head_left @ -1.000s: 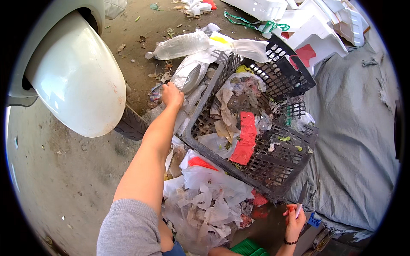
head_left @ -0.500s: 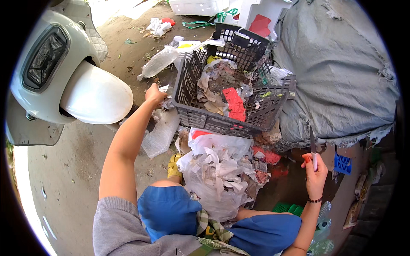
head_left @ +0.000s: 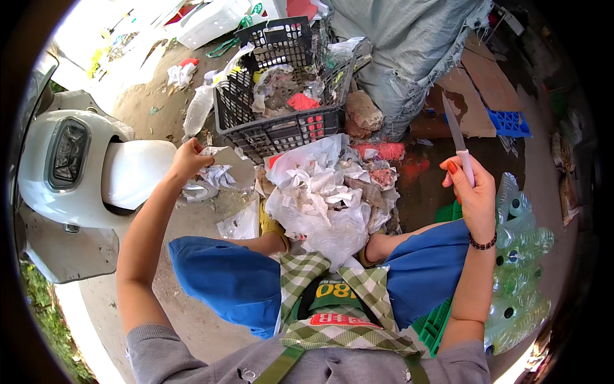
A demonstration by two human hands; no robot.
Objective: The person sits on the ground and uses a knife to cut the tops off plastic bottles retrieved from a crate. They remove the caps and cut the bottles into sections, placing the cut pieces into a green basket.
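The person's left hand [head_left: 187, 161] is closing its fingers on a crumpled scrap of whitish plastic film [head_left: 217, 168] and holding it out to the side over the dirt ground, beside the black plastic lattice crate [head_left: 275, 131] stuffed with rags. The right hand [head_left: 472, 192] is wrapping its fingers shut around the pale handle of a slim knife [head_left: 457, 137], its blade pointing up and away from the body, probably for safety. Between the knees a heap of wrinkled white plastic bags [head_left: 326, 198] is lying, soft and dirty.

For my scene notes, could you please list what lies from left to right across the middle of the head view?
White scooter → left hand holding a crumpled plastic scrap → pile of white plastic waste → right hand holding a knife → clear plastic bottles.
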